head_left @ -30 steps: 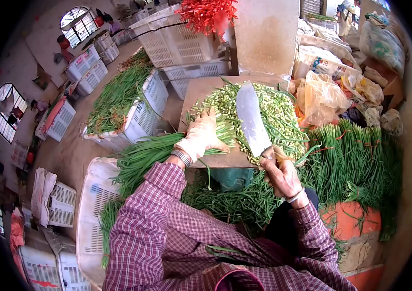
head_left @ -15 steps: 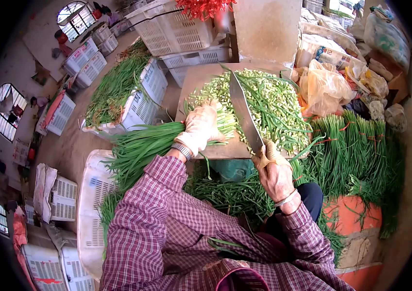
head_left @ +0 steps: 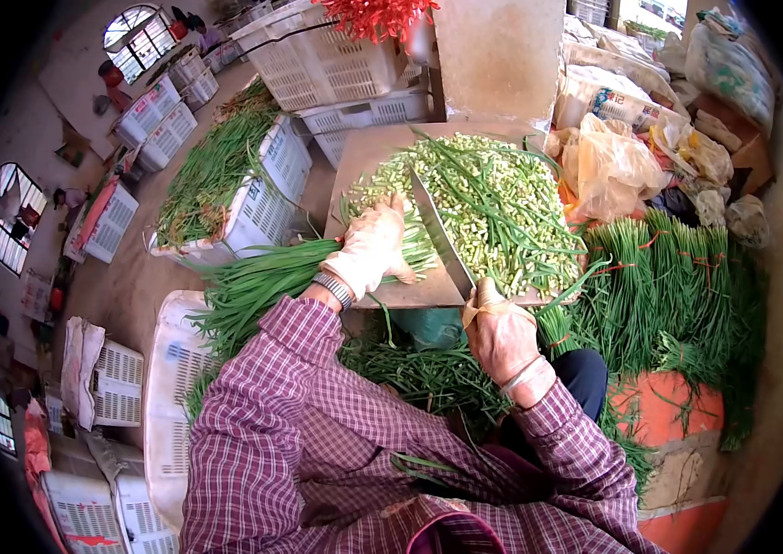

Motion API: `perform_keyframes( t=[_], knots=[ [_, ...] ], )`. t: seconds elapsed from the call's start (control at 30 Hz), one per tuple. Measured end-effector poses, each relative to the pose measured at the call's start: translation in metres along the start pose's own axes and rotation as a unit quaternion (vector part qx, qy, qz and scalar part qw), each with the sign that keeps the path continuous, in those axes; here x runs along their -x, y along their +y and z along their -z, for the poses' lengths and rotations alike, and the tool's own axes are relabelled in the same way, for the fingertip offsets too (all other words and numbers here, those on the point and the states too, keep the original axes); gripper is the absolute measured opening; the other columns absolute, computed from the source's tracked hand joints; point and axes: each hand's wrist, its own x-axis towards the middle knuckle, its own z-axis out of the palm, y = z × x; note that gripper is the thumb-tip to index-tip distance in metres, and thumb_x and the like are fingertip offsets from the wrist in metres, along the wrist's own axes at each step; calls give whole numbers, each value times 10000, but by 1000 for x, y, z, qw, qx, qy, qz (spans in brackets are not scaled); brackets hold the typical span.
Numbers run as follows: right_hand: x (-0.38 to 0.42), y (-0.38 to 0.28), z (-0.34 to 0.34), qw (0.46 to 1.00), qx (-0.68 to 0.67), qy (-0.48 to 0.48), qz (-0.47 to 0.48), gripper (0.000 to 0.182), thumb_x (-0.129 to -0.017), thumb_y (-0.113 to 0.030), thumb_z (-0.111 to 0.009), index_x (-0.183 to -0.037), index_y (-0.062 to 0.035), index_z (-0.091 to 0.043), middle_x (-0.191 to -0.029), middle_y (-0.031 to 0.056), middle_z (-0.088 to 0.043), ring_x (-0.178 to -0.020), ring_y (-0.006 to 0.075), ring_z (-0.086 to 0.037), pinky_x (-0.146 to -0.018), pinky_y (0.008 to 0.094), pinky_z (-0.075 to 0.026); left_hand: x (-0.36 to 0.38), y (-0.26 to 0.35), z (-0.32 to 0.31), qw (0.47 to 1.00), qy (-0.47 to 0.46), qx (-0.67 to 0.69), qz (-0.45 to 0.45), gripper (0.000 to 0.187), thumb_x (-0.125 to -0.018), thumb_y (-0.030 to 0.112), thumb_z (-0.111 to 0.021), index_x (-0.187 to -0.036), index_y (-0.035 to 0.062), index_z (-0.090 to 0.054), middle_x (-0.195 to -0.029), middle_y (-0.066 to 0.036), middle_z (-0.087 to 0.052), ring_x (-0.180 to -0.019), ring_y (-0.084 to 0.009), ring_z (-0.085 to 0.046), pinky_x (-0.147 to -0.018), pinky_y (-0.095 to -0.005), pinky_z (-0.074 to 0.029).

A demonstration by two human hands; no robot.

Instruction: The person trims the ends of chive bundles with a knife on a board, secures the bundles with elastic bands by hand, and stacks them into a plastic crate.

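My left hand (head_left: 373, 245), in a pale glove with a watch at the wrist, is closed around a bunch of long green stalks (head_left: 267, 277) on the board (head_left: 398, 295). Their pale cut ends stick out to its right. My right hand (head_left: 500, 334) grips the handle of a large knife (head_left: 441, 234) at the board's front edge. The blade slants up and to the left, close beside the stalk ends. A heap of chopped pale stalk pieces (head_left: 511, 208) with loose green leaves covers much of the board.
Tied green bundles (head_left: 659, 286) stand at the right, below plastic bags (head_left: 608, 171). A crate of greens (head_left: 267, 198) is at the upper left, an empty-looking white crate (head_left: 170, 406) at the lower left. Stacked crates (head_left: 327, 60) and a pillar (head_left: 493, 65) rise behind the board.
The knife and my right hand have moved left, bringing the blade nearer to the stalk ends. My left hand still holds the bunch. The whole view has shifted slightly.
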Motion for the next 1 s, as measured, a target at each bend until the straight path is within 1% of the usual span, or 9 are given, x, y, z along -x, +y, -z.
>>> perform_keyframes(
  t=[0.17,0.37,0.47,0.6,0.7,0.73,0.87,0.97,1.0],
  knots=[
    [-12,6,14,998,11,-67,18,181,-928,-171,-579,-969,-25,-480,-654,194,-626,-633,391,-657,-572,464,-514,-2,-2,-5,999,27,-2,-20,1026,-511,429,-921,-1326,-18,-485,-1058,-206,-653,-1022,-349,-671,-877,-414,-560],
    [-28,9,27,992,-11,-116,40,218,-917,-167,-574,-967,25,-484,-669,227,-627,-643,410,-651,-590,485,-515,2,-4,-15,995,93,15,-36,956,-526,426,-906,-1299,7,-530,-1080,-179,-637,-1012,-321,-663,-881,-402,-545],
    [-38,12,26,988,-2,-136,69,230,-900,-147,-573,-969,64,-511,-672,232,-620,-661,413,-652,-592,492,-518,0,-3,-15,997,62,19,-31,944,-542,418,-902,-1305,8,-526,-1086,-172,-629,-1017,-313,-658,-878,-404,-539],
    [-44,15,23,984,-9,-151,96,241,-894,-130,-561,-955,104,-566,-722,243,-630,-683,415,-649,-617,486,-524,2,-1,-15,997,77,10,-30,932,-550,408,-901,-1304,9,-526,-1076,-169,-629,-1012,-319,-658,-869,-411,-539],
    [-59,17,22,976,-26,-194,92,258,-900,-150,-558,-974,96,-586,-737,252,-631,-710,423,-646,-651,487,-528,2,-1,-15,996,74,24,-32,932,-550,406,-903,-1303,8,-526,-1082,-174,-627,-1010,-324,-658,-866,-409,-540],
    [-64,22,11,980,-62,-162,102,208,-886,-162,-574,-795,24,-587,-723,227,-589,-723,425,-616,-681,484,-502,2,-1,-16,996,76,27,-34,916,-546,405,-906,-1282,9,-533,-1073,-172,-631,-1005,-326,-659,-862,-407,-542],
    [-97,33,-42,983,-56,-159,78,185,-861,-167,-592,-777,-4,-612,-761,225,-613,-729,419,-617,-681,475,-506,1,2,-14,998,58,21,-5,841,-532,400,-912,-1195,18,-563,-1062,-166,-649,-1006,-321,-666,-861,-408,-547],
    [-93,28,-23,980,-70,-164,90,186,-858,-169,-580,-791,-4,-635,-747,225,-617,-720,397,-632,-681,462,-517,-1,2,-4,999,9,36,0,788,-523,395,-911,-1136,28,-580,-1073,-162,-662,-1016,-315,-670,-871,-411,-545],
    [-89,28,-13,975,-74,-183,102,182,-855,-165,-580,-804,-3,-646,-747,223,-620,-720,392,-636,-679,460,-518,-2,0,-11,998,44,32,-8,777,-530,394,-906,-1138,27,-591,-1094,-168,-663,-1024,-309,-672,-870,-417,-547]
  ],
)
